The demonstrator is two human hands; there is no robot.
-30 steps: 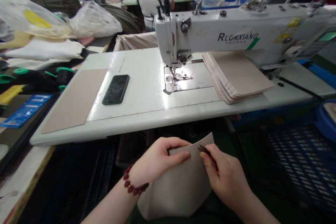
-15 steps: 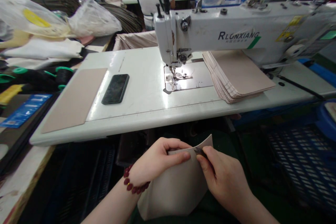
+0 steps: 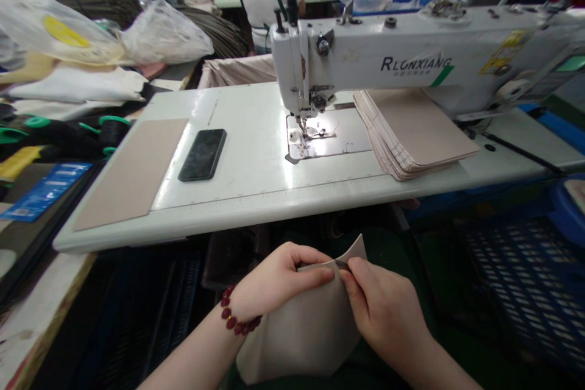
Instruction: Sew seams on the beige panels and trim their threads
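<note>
Below the table's front edge, a beige panel of leather-like material (image 3: 304, 335) hangs over my lap, its top edge curving up to a corner on the right. My left hand (image 3: 292, 274) pinches that edge between thumb and fingers; a dark red bead bracelet (image 3: 237, 320) circles the wrist. Closed around a small dark pointed tool (image 3: 340, 264), my right hand (image 3: 384, 304) is at the same edge, just right of my left thumb. Only the tool's tip shows, touching the edge, so I cannot tell its exact kind.
On the white table (image 3: 247, 164) stands a sewing machine (image 3: 356, 55). A stack of beige panels (image 3: 420, 134) lies under its arm. To the left are a phone (image 3: 203, 155) and a flat beige panel (image 3: 132, 170). Blue crates (image 3: 525, 268) stand below right.
My right hand and the tool have shifted slightly left along the panel's edge, closer to my left thumb. The panel's raised corner has moved a little left.
</note>
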